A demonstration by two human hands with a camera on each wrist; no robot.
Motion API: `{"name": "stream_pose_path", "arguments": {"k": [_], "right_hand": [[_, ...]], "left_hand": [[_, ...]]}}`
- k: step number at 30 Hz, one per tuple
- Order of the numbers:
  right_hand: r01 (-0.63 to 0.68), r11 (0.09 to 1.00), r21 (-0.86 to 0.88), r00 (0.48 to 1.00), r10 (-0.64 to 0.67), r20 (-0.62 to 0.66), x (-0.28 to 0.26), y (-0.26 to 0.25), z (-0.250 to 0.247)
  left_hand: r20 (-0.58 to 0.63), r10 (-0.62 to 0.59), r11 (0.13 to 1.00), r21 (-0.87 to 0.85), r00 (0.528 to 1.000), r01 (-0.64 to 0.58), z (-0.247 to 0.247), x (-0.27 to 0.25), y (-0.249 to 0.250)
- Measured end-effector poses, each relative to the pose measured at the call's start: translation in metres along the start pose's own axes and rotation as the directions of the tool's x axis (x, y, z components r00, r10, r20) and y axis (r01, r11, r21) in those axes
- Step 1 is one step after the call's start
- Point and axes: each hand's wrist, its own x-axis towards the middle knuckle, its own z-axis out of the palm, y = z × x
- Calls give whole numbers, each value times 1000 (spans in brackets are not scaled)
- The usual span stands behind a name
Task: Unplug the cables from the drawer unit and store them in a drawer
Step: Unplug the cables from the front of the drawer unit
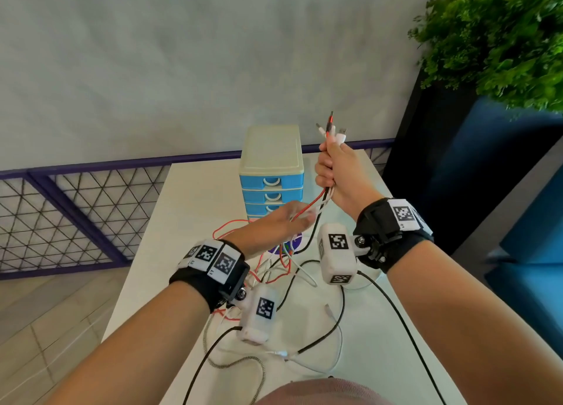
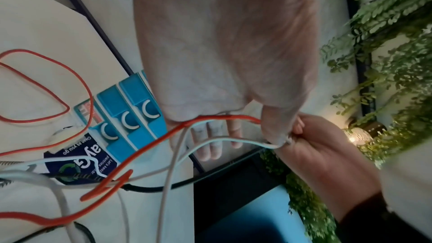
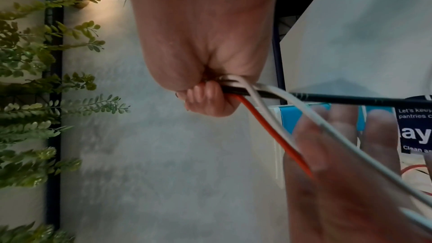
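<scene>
The drawer unit (image 1: 271, 173) has a cream top and blue drawers (image 2: 131, 117), all closed, and stands at the back of the white table (image 1: 189, 221). My right hand (image 1: 327, 164) is raised beside it and grips a bundle of red, white and black cables (image 3: 261, 123) in a fist. Their plug ends (image 1: 332, 130) stick up above the fist, free of the unit. My left hand (image 1: 300, 217) is lower, just below the right hand. Its fingers (image 2: 210, 139) are straight, and the hanging cables run across its palm. The rest of the cables (image 1: 289, 282) lie tangled on the table.
A dark blue sticker (image 1: 289, 246) lies on the table in front of the unit. A leafy plant (image 1: 502, 39) in a dark planter and blue seating (image 1: 518, 282) stand close on the right. A purple mesh railing (image 1: 76, 206) runs behind the table at the left.
</scene>
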Motion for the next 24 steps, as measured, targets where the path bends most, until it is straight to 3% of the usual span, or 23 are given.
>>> {"name": "stream_pose_path", "arguments": {"k": [4, 7, 10, 12, 14, 16, 17, 19, 22, 24], "right_hand": [[-28, 998, 49, 999, 26, 45, -2, 0, 3], [-46, 994, 102, 998, 41, 57, -1, -1, 2], [-104, 986, 132, 985, 84, 149, -4, 1, -6], [-195, 980, 36, 944, 177, 277, -13, 11, -16], [-278, 947, -160, 855, 320, 407, -29, 27, -23], [-257, 901, -348, 771, 409, 489, -47, 44, -24], [-228, 889, -397, 752, 420, 508, -53, 50, -22], [-148, 863, -483, 777, 404, 484, -56, 64, -17], [124, 668, -734, 881, 266, 391, -51, 84, -14], [175, 618, -766, 920, 176, 352, -50, 99, -16]], "left_hand": [[81, 60, 982, 172, 995, -74, 10, 1, 8], [34, 94, 989, 107, 995, -97, 12, -1, 11], [-42, 127, 989, -69, 991, -130, 7, -2, 10], [-181, 131, 976, -147, 975, -158, 4, -2, 14], [-349, 117, 959, -203, 930, -197, -2, 2, 17], [-449, 110, 949, -217, 887, -228, -10, 5, 19], [-470, 110, 942, -232, 876, -243, -13, 6, 18], [-485, 94, 918, -295, 869, -264, -15, 6, 16], [-544, 39, 853, -419, 838, -312, -14, 3, 23], [-584, 15, 793, -488, 812, -366, -16, 2, 31]]}}
